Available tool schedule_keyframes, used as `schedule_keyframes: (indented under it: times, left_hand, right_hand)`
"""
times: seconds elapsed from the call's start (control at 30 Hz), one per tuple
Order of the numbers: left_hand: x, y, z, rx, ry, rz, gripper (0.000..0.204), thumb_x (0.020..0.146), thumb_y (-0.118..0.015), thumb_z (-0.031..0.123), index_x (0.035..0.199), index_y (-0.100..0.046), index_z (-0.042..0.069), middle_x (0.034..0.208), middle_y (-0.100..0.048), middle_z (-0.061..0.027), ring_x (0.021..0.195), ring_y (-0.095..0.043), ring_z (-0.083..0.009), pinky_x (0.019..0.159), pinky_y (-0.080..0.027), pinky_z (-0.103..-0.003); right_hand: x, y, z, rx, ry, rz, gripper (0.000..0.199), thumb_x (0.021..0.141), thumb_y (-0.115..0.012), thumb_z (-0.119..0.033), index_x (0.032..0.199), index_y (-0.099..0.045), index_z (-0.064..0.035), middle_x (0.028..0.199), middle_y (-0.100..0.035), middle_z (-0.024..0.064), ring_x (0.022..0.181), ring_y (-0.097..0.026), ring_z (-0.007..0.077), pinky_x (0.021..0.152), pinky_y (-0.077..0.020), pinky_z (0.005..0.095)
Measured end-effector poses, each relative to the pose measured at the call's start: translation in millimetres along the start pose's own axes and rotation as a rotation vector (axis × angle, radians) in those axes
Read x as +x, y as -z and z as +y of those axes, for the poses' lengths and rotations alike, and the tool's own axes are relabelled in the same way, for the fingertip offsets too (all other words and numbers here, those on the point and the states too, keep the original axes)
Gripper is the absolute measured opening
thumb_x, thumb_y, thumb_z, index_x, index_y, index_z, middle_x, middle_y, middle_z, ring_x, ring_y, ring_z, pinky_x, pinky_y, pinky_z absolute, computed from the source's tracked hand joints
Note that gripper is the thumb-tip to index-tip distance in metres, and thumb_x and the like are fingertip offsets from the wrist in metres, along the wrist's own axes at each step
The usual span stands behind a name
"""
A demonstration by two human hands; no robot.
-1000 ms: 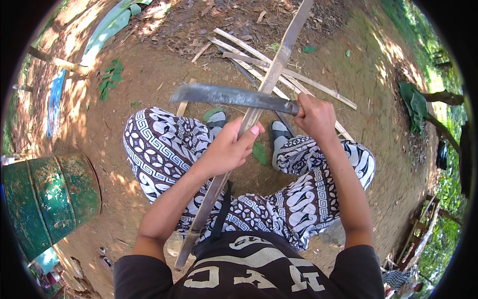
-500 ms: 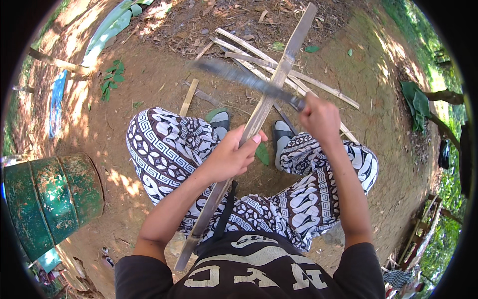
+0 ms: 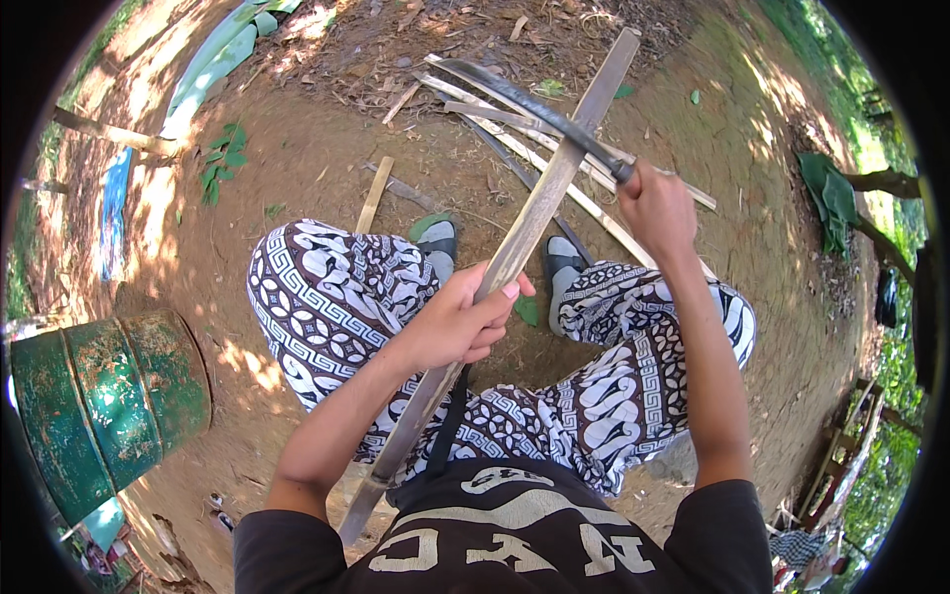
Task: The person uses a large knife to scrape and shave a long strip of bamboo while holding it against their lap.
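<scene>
Blade swung up and away from the seated person; slat gripped mid-length, unmoved.

Over the last second the long dark blade (image 3: 524, 104) has gone from lying level across the bamboo slat (image 3: 515, 247), near the left hand, to slanting up toward the slat's far end, tip out over the split strips (image 3: 554, 173) on the dirt ground (image 3: 317, 158). Judged: a stroke being wound up or run along the slat, cutting work not finished. Right hand (image 3: 658, 208) closed tight round the blade's handle, arm stretched forward. Left hand (image 3: 460, 322) wrapped round the slat at mid-length, fingers curled over it, thumb side up. The slat runs diagonally from beside the lap to past the feet. Green rusty drum (image 3: 109, 406) stands well apart at left.
</scene>
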State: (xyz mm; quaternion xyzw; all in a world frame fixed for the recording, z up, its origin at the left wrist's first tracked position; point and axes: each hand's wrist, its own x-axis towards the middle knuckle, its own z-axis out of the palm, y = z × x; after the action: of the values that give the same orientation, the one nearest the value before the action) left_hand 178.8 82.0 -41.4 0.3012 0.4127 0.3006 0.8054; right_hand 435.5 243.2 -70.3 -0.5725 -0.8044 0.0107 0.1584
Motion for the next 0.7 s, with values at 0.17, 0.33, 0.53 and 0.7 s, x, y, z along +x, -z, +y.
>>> schedule_keyframes:
  times: [0.17, 0.33, 0.53, 0.7]
  left_hand:
    - [9.2, -4.2, 9.4, 0.011, -0.018, 0.046, 0.025, 0.108, -0.043, 0.027, 0.121, -0.049, 0.006, 0.065, -0.029, 0.007, 0.046, -0.025, -0.002, 0.039, -0.022, -0.02]
    - [18.4, -12.6, 13.0, 0.083, -0.05, 0.14, 0.025, 0.108, -0.044, 0.028, 0.119, -0.051, 0.006, 0.062, -0.029, 0.0082, 0.046, -0.027, -0.0019, 0.04, -0.022, -0.021]
    - [17.5, -8.9, 6.3, 0.148, -0.061, 0.153, 0.024, 0.108, -0.044, 0.028, 0.117, -0.051, 0.007, 0.06, -0.028, 0.0088, 0.046, -0.026, -0.0014, 0.04, -0.021, -0.021]
    - [16.1, -6.3, 4.6, 0.103, -0.079, 0.136, 0.025, 0.107, -0.045, 0.028, 0.118, -0.049, 0.006, 0.063, -0.029, 0.0082, 0.047, -0.026, -0.0014, 0.041, -0.021, -0.021]
  right_hand:
    - [-17.8, 8.5, -11.8, 0.188, 0.008, -0.043, 0.011, 0.081, -0.059, -0.012, 0.076, -0.056, -0.0037, 0.06, -0.062, 0.0162, 0.052, -0.061, 0.0347, 0.052, -0.05, 0.0474]
    - [-44.6, 5.6, -56.7, 0.251, 0.315, -0.075, 0.011, 0.071, -0.063, -0.01, 0.076, -0.053, -0.0064, 0.063, -0.059, 0.0123, 0.054, -0.061, 0.0335, 0.051, -0.0495, 0.0437]
    - [-46.4, -4.9, -55.4, 0.26, 0.341, -0.04, 0.016, 0.068, -0.062, -0.008, 0.079, -0.051, -0.0072, 0.064, -0.056, 0.0115, 0.056, -0.059, 0.0351, 0.051, -0.0467, 0.0458]
    - [-39.4, -10.0, -45.3, 0.17, 0.418, 0.051, 0.019, 0.07, -0.068, -0.013, 0.08, -0.052, -0.0089, 0.063, -0.06, 0.0096, 0.052, -0.062, 0.0303, 0.048, -0.0494, 0.0429]
